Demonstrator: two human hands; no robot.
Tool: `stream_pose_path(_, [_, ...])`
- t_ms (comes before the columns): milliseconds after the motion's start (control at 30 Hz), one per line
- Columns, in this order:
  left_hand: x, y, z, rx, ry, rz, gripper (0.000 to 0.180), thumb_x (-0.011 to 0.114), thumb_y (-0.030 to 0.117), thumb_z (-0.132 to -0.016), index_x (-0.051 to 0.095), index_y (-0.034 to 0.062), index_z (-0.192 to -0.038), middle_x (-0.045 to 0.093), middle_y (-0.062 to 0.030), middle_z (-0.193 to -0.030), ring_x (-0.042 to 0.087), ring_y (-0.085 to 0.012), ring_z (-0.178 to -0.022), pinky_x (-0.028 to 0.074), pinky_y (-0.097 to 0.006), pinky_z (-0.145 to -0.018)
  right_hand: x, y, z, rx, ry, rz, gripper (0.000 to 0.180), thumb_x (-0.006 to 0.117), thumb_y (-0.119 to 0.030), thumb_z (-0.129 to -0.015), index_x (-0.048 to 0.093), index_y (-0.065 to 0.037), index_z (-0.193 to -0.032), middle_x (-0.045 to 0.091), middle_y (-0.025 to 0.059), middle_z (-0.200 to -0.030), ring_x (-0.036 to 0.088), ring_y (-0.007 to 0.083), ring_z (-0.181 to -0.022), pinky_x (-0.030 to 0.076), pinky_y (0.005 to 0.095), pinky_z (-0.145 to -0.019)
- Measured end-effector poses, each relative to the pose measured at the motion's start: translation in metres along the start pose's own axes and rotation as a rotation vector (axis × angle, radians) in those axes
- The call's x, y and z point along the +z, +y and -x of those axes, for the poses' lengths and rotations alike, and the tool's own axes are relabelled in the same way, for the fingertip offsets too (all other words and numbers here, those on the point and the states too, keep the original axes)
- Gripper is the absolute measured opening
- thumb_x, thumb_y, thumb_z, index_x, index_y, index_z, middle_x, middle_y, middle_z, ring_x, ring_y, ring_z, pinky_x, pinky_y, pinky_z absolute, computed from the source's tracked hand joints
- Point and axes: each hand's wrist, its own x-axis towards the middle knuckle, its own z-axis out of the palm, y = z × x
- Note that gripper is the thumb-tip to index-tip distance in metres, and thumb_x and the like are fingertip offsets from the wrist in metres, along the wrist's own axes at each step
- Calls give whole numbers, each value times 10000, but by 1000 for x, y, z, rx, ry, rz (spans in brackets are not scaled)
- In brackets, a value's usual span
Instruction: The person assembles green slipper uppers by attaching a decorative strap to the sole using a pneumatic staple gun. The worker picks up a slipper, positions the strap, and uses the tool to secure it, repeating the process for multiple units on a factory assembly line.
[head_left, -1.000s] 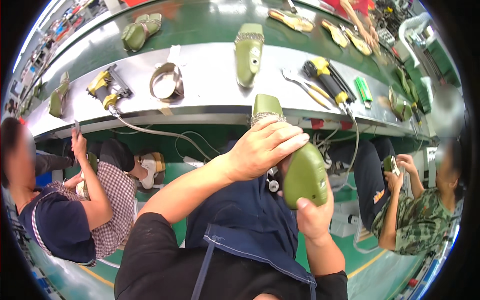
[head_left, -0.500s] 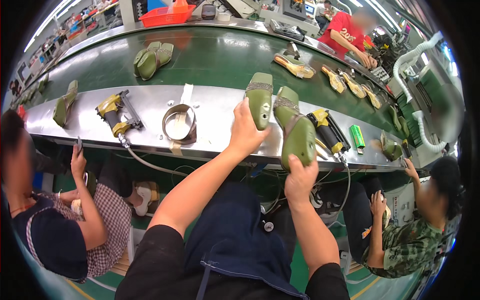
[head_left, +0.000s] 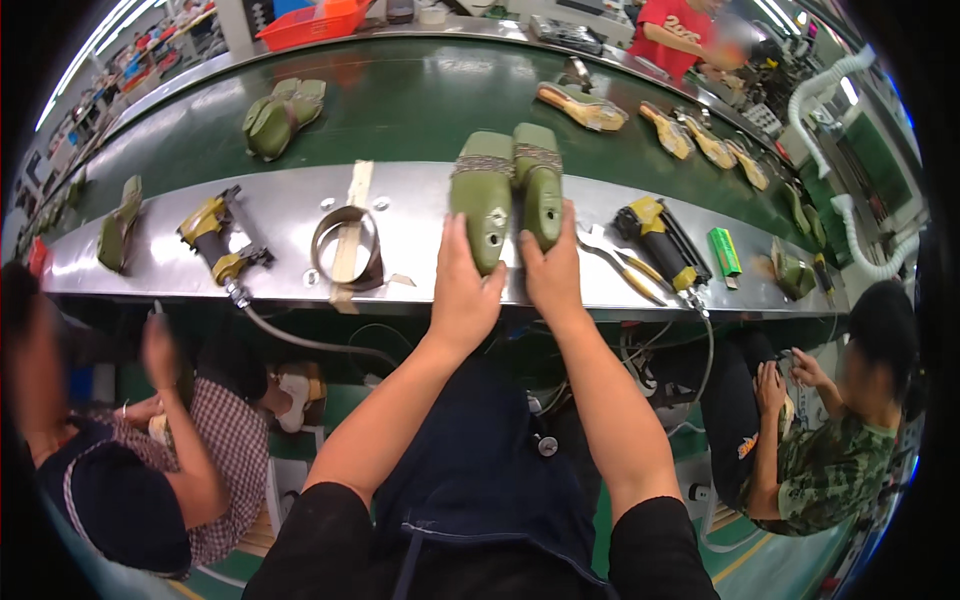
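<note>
Since a second ago, you have been carrying the two olive-green shoe forms from in front of your chest out to the bench, and both are now lying side by side, touching, across the far edge of the grey metal shelf (head_left: 420, 215) and onto the dark green conveyor belt (head_left: 400, 100). Your left hand (head_left: 465, 290) is resting, fingers curled, on the near end of the left olive-green shoe form (head_left: 482, 195), and your right hand (head_left: 553, 275) is gripping the near end of the right olive-green shoe form (head_left: 538, 180).

On the shelf to your left, a grey ring of tape (head_left: 347, 240) is lying beside a yellow-and-black pneumatic tool (head_left: 220, 240) with a hose hanging down. To your right, metal pliers (head_left: 620, 265), a second yellow-and-black tool (head_left: 660, 240) and a small green lighter-shaped box (head_left: 725, 250) are lying well apart from the forms. Farther out on the belt, another green pair (head_left: 280, 115) is sitting near tan soles (head_left: 590, 108). An orange-red plastic crate (head_left: 320, 20) is standing beyond the belt. Two seated people are working below, one at each side of you.
</note>
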Motion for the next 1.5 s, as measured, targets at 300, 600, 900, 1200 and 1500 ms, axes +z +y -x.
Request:
stream_pose_path(300, [-120,1,11,238,181,-642,603,834,145,-809,592,17,-1347,599,-183,-1323,538,-397,-1283,378,-523,-1125,-35,-19,43,-104,71,133,646,700,-93,-926,450,83,-1496,469,300,-1529,452,445,-1437,368,472,-1191])
stream_pose_path(600, [-157,12,5,583,-385,-480,175,753,73,-857,720,140,-1015,688,-9,-1047,637,-242,-1204,290,-603,-1224,-45,-113,55,-751,-143,234,572,693,33,-831,656,-122,-1380,514,156,-1514,466,406,-1403,422,518,-1142])
stream_pose_path(900, [-121,33,-72,589,-570,-57,253,737,-19,-852,734,109,-1070,661,-70,-1347,502,-342,-1411,366,-522,-1203,-38,-98,35,-666,-147,255,158,749,-70,-825,673,-48,-963,656,93,-1053,607,337,-1163,489,504,-994])
stream_pose_path(1200, [-36,2,-122,438,-596,105,277,581,129,-1038,717,-10,-1235,662,-170,-1370,602,-322,-1309,443,-415,-1146,-13,-78,60,-630,-236,283,190,666,-84,-835,669,-3,-1006,639,164,-969,604,352,-966,508,480,-873])
stream_pose_path(1500, [-23,-19,-120,291,-566,346,283,576,199,-1050,711,-8,-1186,682,-143,-1316,599,-284,-1284,418,-393,-1140,-5,-85,38,-168,18,-85,1084,869,-235,-819,196,108,-1597,310,355,-1592,343,522,-1477,337,497,-1230])
